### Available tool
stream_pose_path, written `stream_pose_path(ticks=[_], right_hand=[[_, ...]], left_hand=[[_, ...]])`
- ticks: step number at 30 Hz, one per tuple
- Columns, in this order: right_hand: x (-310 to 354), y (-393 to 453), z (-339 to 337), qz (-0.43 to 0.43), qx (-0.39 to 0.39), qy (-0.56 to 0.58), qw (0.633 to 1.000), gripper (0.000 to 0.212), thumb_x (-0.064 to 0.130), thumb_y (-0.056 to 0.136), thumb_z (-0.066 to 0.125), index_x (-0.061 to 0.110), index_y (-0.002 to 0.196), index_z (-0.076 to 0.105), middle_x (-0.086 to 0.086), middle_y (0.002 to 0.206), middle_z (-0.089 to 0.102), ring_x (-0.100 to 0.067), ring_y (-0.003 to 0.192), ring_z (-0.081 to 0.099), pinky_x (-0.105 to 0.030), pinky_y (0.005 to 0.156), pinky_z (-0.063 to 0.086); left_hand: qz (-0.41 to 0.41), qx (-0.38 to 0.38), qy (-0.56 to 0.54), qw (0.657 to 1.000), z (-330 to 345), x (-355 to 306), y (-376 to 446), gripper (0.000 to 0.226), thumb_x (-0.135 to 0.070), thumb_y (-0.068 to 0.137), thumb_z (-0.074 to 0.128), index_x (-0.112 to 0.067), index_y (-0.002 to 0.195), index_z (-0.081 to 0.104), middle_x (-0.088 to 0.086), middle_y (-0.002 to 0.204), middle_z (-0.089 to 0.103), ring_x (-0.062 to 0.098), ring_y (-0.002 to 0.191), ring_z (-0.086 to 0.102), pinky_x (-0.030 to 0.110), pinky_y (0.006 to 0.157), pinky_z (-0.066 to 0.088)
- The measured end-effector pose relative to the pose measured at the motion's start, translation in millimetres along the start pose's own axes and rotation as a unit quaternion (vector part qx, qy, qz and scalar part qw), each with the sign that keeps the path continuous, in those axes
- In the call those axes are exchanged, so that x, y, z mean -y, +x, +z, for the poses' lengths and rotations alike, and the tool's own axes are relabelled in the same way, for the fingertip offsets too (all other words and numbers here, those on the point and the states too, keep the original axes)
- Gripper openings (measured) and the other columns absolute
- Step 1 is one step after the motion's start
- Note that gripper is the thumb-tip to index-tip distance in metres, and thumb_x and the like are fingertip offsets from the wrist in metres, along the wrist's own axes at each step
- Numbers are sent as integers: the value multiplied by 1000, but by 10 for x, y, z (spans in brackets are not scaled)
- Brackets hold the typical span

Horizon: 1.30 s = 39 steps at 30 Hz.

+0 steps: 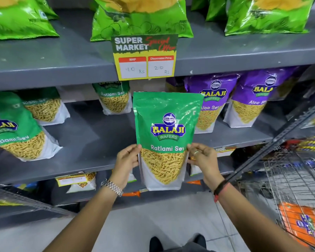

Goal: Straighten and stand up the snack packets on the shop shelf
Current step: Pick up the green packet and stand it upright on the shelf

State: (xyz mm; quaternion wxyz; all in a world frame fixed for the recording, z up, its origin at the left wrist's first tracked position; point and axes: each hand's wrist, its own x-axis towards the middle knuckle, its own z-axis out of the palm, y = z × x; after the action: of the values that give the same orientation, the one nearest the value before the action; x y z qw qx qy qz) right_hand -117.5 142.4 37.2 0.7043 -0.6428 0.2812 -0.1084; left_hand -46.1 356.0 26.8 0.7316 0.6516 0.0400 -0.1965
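Your two forearms reach up from the bottom of the view, and between them you hold a green Ratlami Sev packet [165, 140] upright in front of the middle shelf [84, 142], off its surface. Your left hand [126, 163], with a metal watch [113, 187] at the wrist, pinches the packet's left edge; your right hand [202, 159], with a dark wristband [221, 188], pinches the right edge, so both are clamped on it at mid-height. On the shelf behind, more green sev packets [44, 108] lean at the left and back, and purple Aloo Sev packets [211, 102] stand to the right. Above, a yellow price tag [145, 58] hangs from the upper shelf edge, under bright green bags [140, 17]. A wire cart [295, 182] sits at your right, with an orange packet [302, 222] inside.
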Motion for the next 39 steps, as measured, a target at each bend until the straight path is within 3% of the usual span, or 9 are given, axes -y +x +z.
stream_pose_path(ticks=[5,12,14,17,20,22,29,34,39], right_hand=[[241,361,634,-33,28,-1,999,22,9,86,57,22,69,61,3,69,63,-9,63,58,-31,60,53],[255,901,1290,-78,-5,-34,996,9,14,84,60,14,89,67,-10,89,65,-14,75,56,-40,78,49],[170,997,1366,-63,-8,-45,997,11,13,85,59,15,91,67,-10,93,65,-19,84,59,-45,87,52],[12,1099,1396,-37,0,-82,996,15,15,87,53,23,95,63,-10,100,66,-23,92,60,-49,91,51],[-8,1010,1398,54,32,-83,995,33,6,90,42,20,118,52,-8,100,60,-21,76,57,-38,73,53],[-25,957,1408,86,67,-81,991,35,-3,90,36,20,113,51,-8,102,59,-18,71,56,-28,60,54],[-102,839,1586,75,107,-88,988,48,-7,87,42,10,132,44,-13,135,52,-27,99,62,-40,82,54],[-142,645,1848,70,135,-66,986,44,-5,86,45,10,128,46,-10,127,53,-37,116,56,-47,95,51],[-178,591,1954,65,127,-64,988,41,-4,86,46,9,125,49,-8,109,55,-33,104,61,-44,89,51]], left_hand=[[29,-63,-43,997,-323,-262,345,17,-21,86,58,-11,100,61,15,113,64,26,105,59,39,94,49],[68,-155,-10,986,-609,-497,1041,24,-15,88,54,-24,67,59,-3,70,64,22,84,54,41,90,45],[66,-148,35,986,-698,-405,1188,24,-18,89,52,-24,67,57,3,78,62,22,87,54,47,96,45],[41,-142,57,987,-714,-307,1184,13,-23,92,47,-19,93,60,11,107,62,26,105,58,48,99,47],[0,-92,56,994,-641,-247,1064,37,-29,93,44,-13,126,45,6,115,57,24,107,56,35,82,49],[3,-64,48,997,-620,-199,1027,35,-27,93,44,-18,127,45,3,113,55,21,106,54,35,82,47],[24,-102,40,994,-756,-205,965,41,-22,92,47,-16,132,45,11,136,54,26,123,53,46,106,43],[29,-147,30,988,-989,-252,886,43,-21,93,46,-17,135,43,8,137,53,24,123,52,44,106,42],[38,-112,28,993,-1098,-238,827,43,-22,94,43,-24,137,38,-2,125,52,16,114,50,32,91,45]])
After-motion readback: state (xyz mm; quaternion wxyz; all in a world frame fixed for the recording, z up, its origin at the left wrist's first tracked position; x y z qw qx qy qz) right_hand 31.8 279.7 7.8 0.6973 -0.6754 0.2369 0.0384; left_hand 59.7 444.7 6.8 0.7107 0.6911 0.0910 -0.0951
